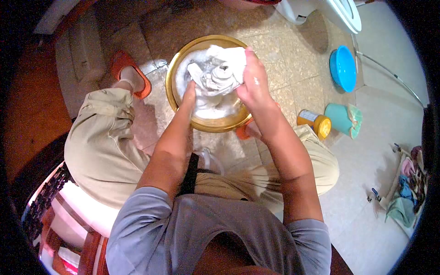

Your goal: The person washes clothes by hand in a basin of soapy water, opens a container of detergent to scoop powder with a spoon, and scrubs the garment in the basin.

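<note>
A gold-rimmed round basin (170, 87) with white suds stands on the tiled floor between my feet. Over it is a bunched, wet white cloth (222, 73). My right hand (254, 80) grips the cloth's right side, with foam on the skin. At the cloth's lower left, my left hand (189, 95) has its fingers pressed on a fold, partly hidden by cloth and suds.
A blue bowl (343, 68), a teal bin (338, 119) and a yellow-lidded tub (322, 127) stand to the right. The toilet (337, 13) is at the top right. Cloths (405, 201) hang by the right wall. An orange slipper (145, 87) is on my left foot.
</note>
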`<state>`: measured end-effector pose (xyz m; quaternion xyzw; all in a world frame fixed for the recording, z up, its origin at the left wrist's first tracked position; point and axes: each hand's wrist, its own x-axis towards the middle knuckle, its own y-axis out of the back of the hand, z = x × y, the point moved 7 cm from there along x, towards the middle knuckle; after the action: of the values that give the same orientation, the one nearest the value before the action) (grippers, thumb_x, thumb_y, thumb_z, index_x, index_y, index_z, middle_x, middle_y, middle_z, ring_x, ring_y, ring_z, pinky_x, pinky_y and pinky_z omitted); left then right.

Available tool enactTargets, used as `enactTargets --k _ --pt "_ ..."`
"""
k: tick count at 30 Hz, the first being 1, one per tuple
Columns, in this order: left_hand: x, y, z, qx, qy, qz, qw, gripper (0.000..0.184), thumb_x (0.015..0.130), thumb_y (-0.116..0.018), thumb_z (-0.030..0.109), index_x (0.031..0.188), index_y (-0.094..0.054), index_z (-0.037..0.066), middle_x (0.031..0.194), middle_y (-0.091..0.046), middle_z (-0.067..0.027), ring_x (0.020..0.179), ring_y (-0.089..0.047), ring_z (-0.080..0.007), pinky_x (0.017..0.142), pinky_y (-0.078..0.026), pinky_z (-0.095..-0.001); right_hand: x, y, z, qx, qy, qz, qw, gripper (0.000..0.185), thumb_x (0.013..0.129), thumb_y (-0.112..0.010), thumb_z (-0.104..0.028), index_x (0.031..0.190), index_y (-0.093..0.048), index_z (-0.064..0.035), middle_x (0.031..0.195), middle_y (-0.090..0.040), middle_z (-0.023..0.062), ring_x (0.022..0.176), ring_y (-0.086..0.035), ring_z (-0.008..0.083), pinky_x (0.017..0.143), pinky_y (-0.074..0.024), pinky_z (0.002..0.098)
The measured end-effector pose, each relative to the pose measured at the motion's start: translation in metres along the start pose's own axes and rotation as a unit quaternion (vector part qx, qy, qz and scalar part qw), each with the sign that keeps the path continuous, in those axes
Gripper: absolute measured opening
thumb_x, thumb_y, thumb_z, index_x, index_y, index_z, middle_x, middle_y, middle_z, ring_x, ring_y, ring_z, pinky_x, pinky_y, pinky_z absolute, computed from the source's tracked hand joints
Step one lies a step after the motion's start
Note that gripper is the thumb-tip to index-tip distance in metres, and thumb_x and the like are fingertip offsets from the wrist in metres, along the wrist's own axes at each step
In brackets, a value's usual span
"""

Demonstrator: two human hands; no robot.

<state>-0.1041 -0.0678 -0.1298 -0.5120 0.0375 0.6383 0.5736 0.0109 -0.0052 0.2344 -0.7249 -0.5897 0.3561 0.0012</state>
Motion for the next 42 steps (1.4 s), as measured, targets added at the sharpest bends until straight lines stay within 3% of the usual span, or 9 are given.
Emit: enactTargets --k 7,11,18,24,28,31,39,41,42 --pt "-0.057 -0.067 0.058 -0.150 -0.030 0.055 0.987 0.048 0.085 -0.053 0.039 0.121 -0.050 0.007 0.112 -0.058 -0.0109 0.106 -0.055 -0.0267 0.092 -0.043 -0.0439 0.018 0.067 -0.007 -0.076 0.076 0.091 0.990 0.035 0.096 -0.039 -0.026 0.108 -0.050 0.0042 0.101 -0.060 0.0156 0.091 -0.060 0.0250 0.080 -0.0492 0.0361" --pt "-0.033 -0.055 0.120 0.340 -0.281 0.084 0.894 0.045 0.077 -0.058 0.034 0.111 -0.058 0.004 0.101 -0.063 -0.0116 0.090 -0.059 -0.0248 0.078 -0.046 -0.0376 0.046 0.156 0.054 -0.222 0.014 0.162 0.961 0.031 0.094 -0.042 -0.026 0.096 -0.059 0.0000 0.092 -0.062 0.0114 0.081 -0.061 0.0266 0.069 -0.0486 0.0374" --pt "-0.075 -0.109 0.175 0.552 -0.390 0.135 0.725 0.051 0.076 -0.060 0.026 0.123 -0.053 0.010 0.123 -0.049 -0.0191 0.110 -0.048 -0.0337 0.092 -0.040 -0.0390 0.041 0.122 0.097 -0.911 0.168 0.030 0.375 0.032 0.075 -0.059 -0.032 0.099 -0.066 -0.0117 0.111 -0.057 0.0132 0.113 -0.046 0.0300 0.088 -0.0322 0.0622" --pt "-0.082 -0.105 0.103 0.788 -0.294 0.174 0.513 0.067 0.077 -0.064 0.040 0.135 -0.033 0.039 0.136 -0.034 -0.0207 0.117 -0.032 -0.0538 0.091 -0.035 -0.0591 0.046 0.128 0.177 -0.897 0.246 -0.063 0.362 0.051 0.078 -0.058 -0.029 0.128 -0.047 -0.0326 0.124 -0.048 0.0115 0.108 -0.050 0.0330 0.091 -0.0325 0.0626" --pt "-0.055 -0.075 0.105 0.720 -0.243 0.200 0.618 0.061 0.079 -0.060 0.044 0.132 -0.040 0.023 0.131 -0.044 -0.0143 0.114 -0.044 -0.0427 0.092 -0.040 -0.0498 0.076 0.136 0.157 -0.737 0.103 -0.138 0.653 0.044 0.076 -0.062 -0.022 0.119 -0.055 -0.0200 0.113 -0.052 0.0151 0.101 -0.054 0.0323 0.087 -0.0437 0.0410" --pt "0.015 -0.036 0.062 -0.041 0.016 0.032 0.999 0.055 0.081 -0.060 0.038 0.128 -0.042 0.014 0.122 -0.051 -0.0171 0.107 -0.052 -0.0327 0.088 -0.043 -0.0489 0.084 0.111 0.138 -0.636 0.191 -0.111 0.740 0.031 0.072 -0.063 -0.014 0.103 -0.061 -0.0140 0.105 -0.053 0.0165 0.096 -0.054 0.0350 0.082 -0.0446 0.0406" --pt "0.000 -0.058 0.044 0.084 -0.216 -0.170 0.958 0.040 0.089 -0.045 0.031 0.119 -0.048 0.004 0.118 -0.052 -0.0125 0.104 -0.052 -0.0200 0.089 -0.044 -0.0363 -0.015 -0.013 0.083 -0.543 0.385 -0.211 0.716 0.031 0.069 -0.068 -0.021 0.095 -0.059 -0.0063 0.099 -0.057 0.0150 0.092 -0.056 0.0337 0.077 -0.0474 0.0417" --pt "0.049 -0.016 -0.018 -0.285 -0.046 -0.362 0.887 0.034 0.090 -0.041 0.019 0.121 -0.046 0.004 0.110 -0.054 -0.0094 0.102 -0.053 -0.0208 0.087 -0.046 -0.0346 0.055 0.047 0.121 -0.514 0.326 -0.234 0.758 0.041 0.077 -0.063 -0.030 0.104 -0.056 0.0001 0.098 -0.059 0.0222 0.092 -0.058 0.0359 0.080 -0.0460 0.0433" --pt "0.037 -0.027 -0.014 -0.196 -0.065 -0.144 0.968 0.035 0.085 -0.046 0.017 0.117 -0.047 0.001 0.108 -0.055 -0.0124 0.096 -0.055 -0.0246 0.084 -0.047 -0.0373 0.076 0.053 0.099 -0.653 0.074 -0.037 0.753 0.044 0.079 -0.059 -0.035 0.104 -0.058 0.0021 0.097 -0.059 0.0259 0.094 -0.058 0.0369 0.083 -0.0449 0.0436"
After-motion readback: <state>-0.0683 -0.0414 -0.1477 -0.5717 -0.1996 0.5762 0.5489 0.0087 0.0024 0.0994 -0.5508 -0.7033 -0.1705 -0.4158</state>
